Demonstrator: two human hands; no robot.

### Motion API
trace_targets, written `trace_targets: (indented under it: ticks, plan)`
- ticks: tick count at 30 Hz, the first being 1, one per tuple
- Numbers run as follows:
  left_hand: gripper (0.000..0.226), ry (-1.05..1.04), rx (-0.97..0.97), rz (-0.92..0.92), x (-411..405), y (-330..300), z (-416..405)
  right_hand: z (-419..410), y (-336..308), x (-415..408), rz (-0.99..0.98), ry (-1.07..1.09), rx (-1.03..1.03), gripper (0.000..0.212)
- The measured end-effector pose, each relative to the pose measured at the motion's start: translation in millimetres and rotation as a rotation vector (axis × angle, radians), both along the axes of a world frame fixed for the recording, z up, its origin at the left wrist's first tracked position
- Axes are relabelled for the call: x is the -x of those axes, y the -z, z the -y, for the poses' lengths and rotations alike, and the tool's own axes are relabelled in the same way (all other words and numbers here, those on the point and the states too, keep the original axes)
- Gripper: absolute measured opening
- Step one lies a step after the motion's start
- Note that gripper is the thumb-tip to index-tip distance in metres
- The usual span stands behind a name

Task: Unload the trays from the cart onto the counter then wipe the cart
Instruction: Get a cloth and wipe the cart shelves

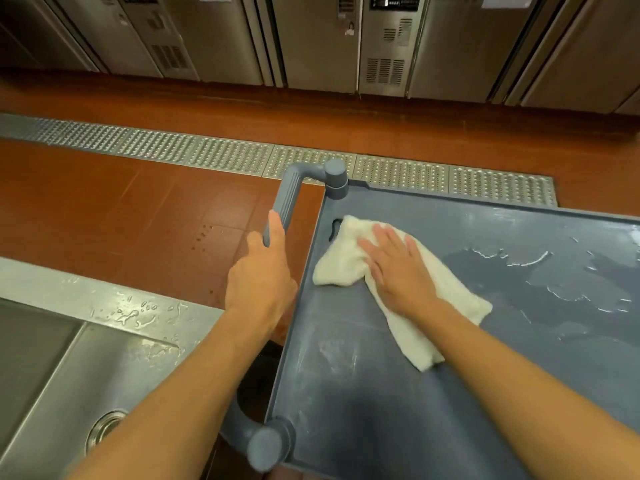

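Observation:
The grey plastic cart (450, 375) fills the lower right, its top shelf bare of trays. A cream cloth (343, 261) lies spread near the shelf's far left corner. My right hand (398, 268) presses flat on the cloth with straight fingers. My left hand (263, 282) grips the cart's ribbed grey handle (289, 199) on the left side. Streaks of water (526, 261) shine on the shelf to the right of the cloth.
A wet stainless sink (69, 368) with a drain sits at lower left. Red tiled floor (121, 202) lies beyond, crossed by a metal drain grate (207, 154). Stainless refrigerator units (381, 43) line the far wall.

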State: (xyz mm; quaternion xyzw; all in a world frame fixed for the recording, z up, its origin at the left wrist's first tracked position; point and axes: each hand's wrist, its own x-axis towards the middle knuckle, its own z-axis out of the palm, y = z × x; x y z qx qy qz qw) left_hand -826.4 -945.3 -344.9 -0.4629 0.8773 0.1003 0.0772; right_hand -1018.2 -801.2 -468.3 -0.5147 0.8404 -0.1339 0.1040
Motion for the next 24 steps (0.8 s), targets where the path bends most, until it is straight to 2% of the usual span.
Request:
trace_targets:
  ticks: [3,6,9,12,14,16,18,22,24]
  plan:
    - [0.098,0.0,-0.012,0.001,1,2,-1,74,-5,41,-0.009,0.182,0.075,0.046]
    - [0.089,0.007,0.011,-0.013,2,4,-2,103,-4,41,0.015,0.288,0.173,0.041]
    - [0.085,0.002,0.009,-0.035,3,2,-3,83,-16,-9,0.098,0.085,0.222,0.024]
    - [0.086,-0.004,0.003,-0.04,1,0,-5,28,-31,-83,0.146,-0.117,0.33,0.01]
    - [0.085,-0.001,0.013,-0.057,1,0,-7,-15,-34,-128,0.156,-0.174,0.305,0.015]
    - [0.084,0.008,0.03,-0.068,1,-1,-9,-59,-28,-164,0.17,-0.323,0.226,0.026]
    - [0.084,0.016,0.029,-0.067,0,-3,-10,-95,-25,-184,0.149,-0.451,0.184,0.026]
    - [0.085,0.046,0.033,-0.081,-5,-6,-17,-144,-22,-174,0.229,-0.435,0.193,0.027]
    - [0.085,0.042,0.03,-0.086,-10,-5,-18,-168,-15,-151,0.171,-0.441,0.166,0.031]
